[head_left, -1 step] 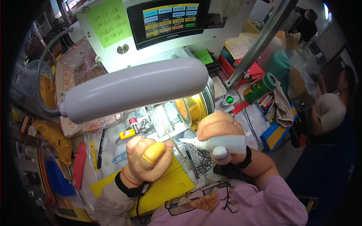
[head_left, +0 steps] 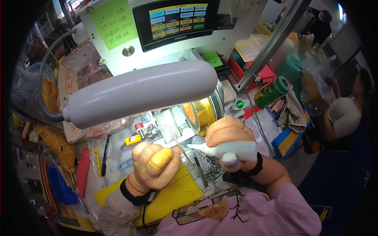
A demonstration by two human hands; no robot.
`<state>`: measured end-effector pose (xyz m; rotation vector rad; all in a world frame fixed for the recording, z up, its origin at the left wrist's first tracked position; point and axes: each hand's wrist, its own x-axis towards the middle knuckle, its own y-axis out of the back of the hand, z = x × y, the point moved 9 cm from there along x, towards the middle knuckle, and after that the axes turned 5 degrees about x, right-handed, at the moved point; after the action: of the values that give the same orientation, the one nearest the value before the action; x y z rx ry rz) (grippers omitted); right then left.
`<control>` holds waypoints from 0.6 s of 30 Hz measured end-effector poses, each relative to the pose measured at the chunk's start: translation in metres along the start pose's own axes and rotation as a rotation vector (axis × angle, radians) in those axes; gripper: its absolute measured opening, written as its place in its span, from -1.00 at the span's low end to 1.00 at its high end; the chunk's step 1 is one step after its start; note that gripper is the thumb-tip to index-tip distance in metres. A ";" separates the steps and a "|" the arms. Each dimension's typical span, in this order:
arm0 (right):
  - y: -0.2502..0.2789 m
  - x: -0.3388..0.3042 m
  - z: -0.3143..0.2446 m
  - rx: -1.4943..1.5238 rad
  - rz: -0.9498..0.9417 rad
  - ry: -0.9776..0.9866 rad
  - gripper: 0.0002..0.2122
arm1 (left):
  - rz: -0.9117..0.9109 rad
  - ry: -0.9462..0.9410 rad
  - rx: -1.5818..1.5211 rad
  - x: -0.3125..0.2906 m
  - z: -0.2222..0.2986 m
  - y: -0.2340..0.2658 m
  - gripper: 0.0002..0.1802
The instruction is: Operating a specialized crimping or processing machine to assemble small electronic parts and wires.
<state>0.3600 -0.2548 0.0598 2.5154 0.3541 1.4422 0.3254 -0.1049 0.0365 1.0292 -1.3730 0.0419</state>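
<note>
My right hand point(head_left: 230, 131) is wrapped round a translucent squeeze bottle point(head_left: 240, 149) lying sideways, its narrow white nozzle pointing left. A white finger cot point(head_left: 229, 159) covers one of its digits. Just left of the nozzle, my left hand point(head_left: 155, 165) is closed, with a yellow finger cot point(head_left: 160, 159) on a digit. Its fingertips pinch a thin tan rod point(head_left: 185, 154) that slants from the lit metal plate point(head_left: 167, 128) toward me; the exact grip is partly hidden. The nozzle tip is close to the rod, and I cannot tell whether they touch.
A grey lamp point(head_left: 141, 92) hangs low over the work, before a machine with a screen point(head_left: 177, 21). A gold spool point(head_left: 202, 114) stands behind my right hand. Black hooks point(head_left: 212, 171) and a yellow mat point(head_left: 169, 200) lie nearer me. A green bottle point(head_left: 271, 92) is at right.
</note>
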 end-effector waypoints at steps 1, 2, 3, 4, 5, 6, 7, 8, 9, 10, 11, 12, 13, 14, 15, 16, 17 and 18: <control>0.001 0.002 -0.003 0.015 0.009 0.025 -0.71 | 0.008 -0.004 -0.002 0.001 0.000 0.001 -0.79; 0.002 0.000 -0.003 0.008 0.010 0.027 -0.71 | 0.012 -0.008 -0.006 0.001 0.000 0.000 -0.79; 0.015 -0.005 0.007 0.146 0.141 -0.063 -0.66 | -0.011 0.004 -0.046 0.002 -0.002 -0.003 -0.78; 0.028 -0.011 0.017 0.274 0.272 -0.151 -0.60 | -0.027 0.012 -0.093 0.002 -0.005 -0.008 -0.78; 0.041 -0.017 0.028 0.434 0.329 -0.350 -0.50 | -0.010 0.002 -0.111 0.001 -0.005 -0.009 -0.78; 0.060 -0.024 0.036 0.522 0.462 -0.430 -0.49 | -0.049 0.040 -0.156 -0.002 -0.010 -0.012 -0.74; 0.090 -0.030 0.044 0.558 0.581 -0.406 -0.53 | -0.079 0.071 -0.198 -0.001 -0.012 -0.012 -0.71; 0.126 -0.033 0.044 0.442 0.664 -0.367 -0.58 | -0.088 0.073 -0.197 0.002 -0.011 -0.011 -0.79; 0.169 -0.042 0.046 0.285 0.795 -0.299 -0.63 | -0.091 0.085 -0.199 0.001 -0.010 -0.012 -0.79; 0.203 -0.049 0.044 0.186 0.890 -0.303 -0.67 | -0.103 0.104 -0.211 0.000 -0.011 -0.013 -0.78; 0.227 -0.050 0.038 0.061 0.925 -0.263 -0.69 | -0.101 0.114 -0.230 0.000 -0.011 -0.014 -0.77; 0.248 -0.050 0.032 -0.058 0.957 -0.223 -0.71 | -0.102 0.125 -0.245 0.001 -0.011 -0.018 -0.77; 0.264 -0.050 0.028 -0.088 0.964 -0.210 -0.71 | -0.085 0.109 -0.267 0.003 -0.009 -0.021 -0.77; 0.273 -0.049 0.025 -0.342 0.907 -0.268 -0.73 | -0.091 0.112 -0.287 0.003 -0.008 -0.024 -0.77; 0.279 -0.046 0.026 -0.589 0.841 -0.328 -0.74 | -0.098 0.117 -0.302 0.004 -0.008 -0.026 -0.77; 0.283 -0.047 0.036 -0.584 0.845 -0.329 -0.74 | -0.103 0.115 -0.298 0.005 -0.008 -0.025 -0.77; 0.283 -0.044 0.047 -0.703 0.769 -0.383 -0.74 | -0.110 0.122 -0.318 0.007 -0.007 -0.025 -0.77; 0.281 -0.040 0.056 -0.817 0.689 -0.436 -0.72 | -0.117 0.130 -0.334 0.009 -0.007 -0.025 -0.77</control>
<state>0.4169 -0.5378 0.0855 2.1771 -1.0413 0.8475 0.3477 -0.1199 0.0310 0.8090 -1.1528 -0.1988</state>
